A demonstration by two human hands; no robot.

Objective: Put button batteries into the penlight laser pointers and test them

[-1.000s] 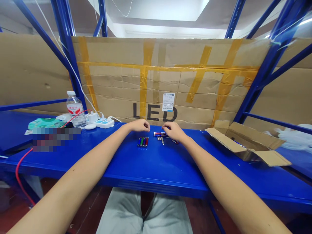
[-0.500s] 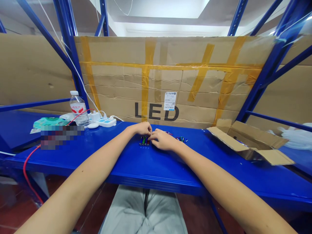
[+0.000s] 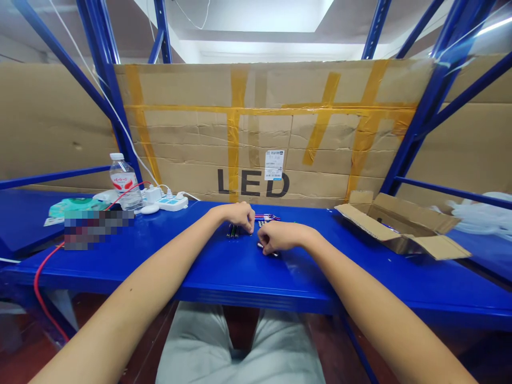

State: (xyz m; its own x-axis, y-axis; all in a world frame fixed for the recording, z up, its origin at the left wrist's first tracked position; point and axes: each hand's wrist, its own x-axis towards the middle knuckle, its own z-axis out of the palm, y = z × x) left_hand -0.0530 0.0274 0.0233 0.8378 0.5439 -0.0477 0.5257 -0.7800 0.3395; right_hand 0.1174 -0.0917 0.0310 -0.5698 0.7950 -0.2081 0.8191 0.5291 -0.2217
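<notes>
My left hand (image 3: 239,215) rests curled on the blue shelf top (image 3: 256,266), its fingertips over a small row of coloured pen-like sticks (image 3: 232,231). My right hand (image 3: 277,237) is closed just to the right, nearer me, with a thin silvery piece (image 3: 261,246) poking out under its fingers. Another red and blue stick (image 3: 267,217) lies behind my right hand. What my left fingers hold, if anything, is hidden.
An open cardboard box (image 3: 400,226) sits on the right. At the left stand a water bottle (image 3: 124,182), a white power strip (image 3: 172,202), a green packet (image 3: 74,206) and a red cable (image 3: 40,277). A taped cardboard wall marked LED (image 3: 256,138) closes the back.
My right hand went left to the row of sticks beside my left hand, then drew back toward me and a little right. My left hand stayed over the sticks.
</notes>
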